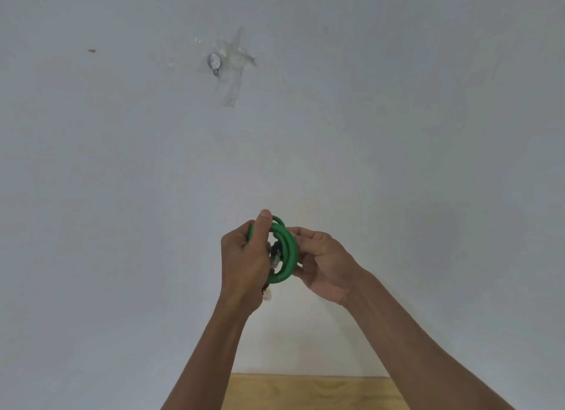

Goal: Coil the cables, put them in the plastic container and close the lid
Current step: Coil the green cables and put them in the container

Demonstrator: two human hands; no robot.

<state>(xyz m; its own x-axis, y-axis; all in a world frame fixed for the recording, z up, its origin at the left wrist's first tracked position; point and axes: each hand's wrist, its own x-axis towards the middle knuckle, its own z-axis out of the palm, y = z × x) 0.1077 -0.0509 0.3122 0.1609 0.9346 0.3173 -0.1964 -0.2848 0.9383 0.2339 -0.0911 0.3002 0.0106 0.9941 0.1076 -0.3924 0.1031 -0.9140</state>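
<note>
Left hand: the left hand (244,257) is gripping the green cable (286,250) from the left side, thumb pointing up over the top of the loops, fingers curled through and behind them.
Right hand: the right hand (324,264) is closing on the right side of the same coil, fingertips pressing on the outer loops, palm facing left.
Hands together: both hands are meeting on the coil, touching it from opposite sides, raised in the air in front of the wall (397,119).
Green cable: it is sitting wound in several round loops held between the two hands, standing roughly upright, not resting on any surface.
Connectors: a clear plug (276,260) with a dark boot is showing inside the ring of the coil; a second pale plug end (267,294) is hanging just below the left hand, beside the wrist.
Forearms: both bare forearms are rising from the lower edge of the view, converging towards the coil.
Bench: only a strip of pale plywood bench (305,391) is showing at the bottom, between the forearms, well below the coil.
Wall: the plain grey-white wall is filling the rest of the view.
Wall fitting: a small round metal piece (214,62) is sitting under strips of clear tape (235,73), high up, left of centre.
Wall mark: a small brown speck (92,51) is showing far to the upper left.
</note>
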